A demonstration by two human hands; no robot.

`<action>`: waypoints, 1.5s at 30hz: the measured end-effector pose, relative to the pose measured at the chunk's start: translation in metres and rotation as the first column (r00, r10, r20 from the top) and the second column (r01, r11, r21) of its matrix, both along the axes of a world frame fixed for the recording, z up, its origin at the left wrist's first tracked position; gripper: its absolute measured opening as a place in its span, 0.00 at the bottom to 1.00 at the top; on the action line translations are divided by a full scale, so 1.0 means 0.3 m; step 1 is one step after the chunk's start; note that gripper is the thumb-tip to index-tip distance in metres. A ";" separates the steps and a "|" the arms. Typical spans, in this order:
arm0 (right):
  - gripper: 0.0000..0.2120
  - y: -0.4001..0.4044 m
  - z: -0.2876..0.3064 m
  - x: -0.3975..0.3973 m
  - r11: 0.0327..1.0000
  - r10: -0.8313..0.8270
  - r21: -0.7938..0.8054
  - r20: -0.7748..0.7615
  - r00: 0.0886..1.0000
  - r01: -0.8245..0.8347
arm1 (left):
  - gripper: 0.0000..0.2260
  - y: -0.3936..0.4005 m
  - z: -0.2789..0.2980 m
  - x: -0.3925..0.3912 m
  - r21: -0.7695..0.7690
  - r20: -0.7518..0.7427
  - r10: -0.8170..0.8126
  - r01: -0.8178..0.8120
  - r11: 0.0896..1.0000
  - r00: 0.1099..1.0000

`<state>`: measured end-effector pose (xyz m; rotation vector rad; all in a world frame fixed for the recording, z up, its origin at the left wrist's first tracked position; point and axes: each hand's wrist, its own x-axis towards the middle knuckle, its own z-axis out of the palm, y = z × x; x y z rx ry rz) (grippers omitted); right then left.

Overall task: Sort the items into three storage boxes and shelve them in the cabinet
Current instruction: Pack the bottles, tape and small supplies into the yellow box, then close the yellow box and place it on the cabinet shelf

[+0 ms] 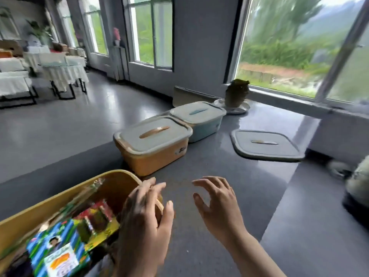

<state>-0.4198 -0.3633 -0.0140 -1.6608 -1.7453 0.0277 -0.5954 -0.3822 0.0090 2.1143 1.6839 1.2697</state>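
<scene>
An open yellow storage box (60, 198) at the lower left holds colourful packets, among them a blue-green striped one (58, 250) and a red one (95, 212). My left hand (145, 216) lies over the box's right rim with fingers spread. My right hand (217, 204) hovers above the grey counter (229, 162), fingers loosely curved, holding nothing. Behind stand an orange box (153, 154) with a grey lid and a light blue box (201, 124), also lidded. A loose grey lid (265, 144) lies flat on the counter at the right.
A dark plant pot on a white saucer (236, 96) stands by the window sill. A blurred dark and pale object (357, 186) sits at the right edge. To the left the counter drops to a grey floor with cloth-covered tables (61, 70).
</scene>
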 end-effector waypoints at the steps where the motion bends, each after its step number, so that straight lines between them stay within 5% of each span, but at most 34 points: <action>1: 0.13 -0.011 -0.018 0.072 0.998 -0.059 -0.009 -0.015 0.998 0.059 | 0.20 0.017 -0.015 0.066 -0.011 -0.018 -0.045 0.045 0.999 0.999; 7: 0.12 0.010 -0.138 0.450 0.963 -0.238 -0.140 -0.043 0.970 0.231 | 0.20 0.160 -0.173 0.429 -0.137 -0.068 -0.189 0.179 0.974 0.980; 19: 0.17 0.495 -0.275 1.253 0.891 -0.335 -0.320 0.014 0.942 0.321 | 0.18 0.732 -0.394 1.162 -0.399 -0.081 -0.116 0.075 0.914 0.990; 25: 0.22 0.687 -0.304 1.602 0.767 -0.573 -0.370 -0.027 0.819 0.524 | 0.24 0.963 -0.421 1.366 -0.519 -0.085 -0.082 0.026 0.854 0.993; 34: 0.38 0.875 -0.401 1.804 0.623 -0.661 -0.521 0.050 0.749 0.584 | 0.31 1.185 -0.448 1.545 -0.642 -0.087 -0.022 -0.039 0.766 0.996; 42: 0.38 0.909 -0.367 1.787 0.613 -0.769 -0.483 -0.184 0.612 0.625 | 0.29 1.212 -0.389 1.579 -0.706 0.308 0.266 0.032 0.707 0.914; 45: 0.41 0.881 -0.303 1.757 0.662 -0.738 -0.452 -0.259 0.623 0.598 | 0.07 1.168 -0.342 1.520 -0.652 0.441 0.366 0.011 0.758 0.820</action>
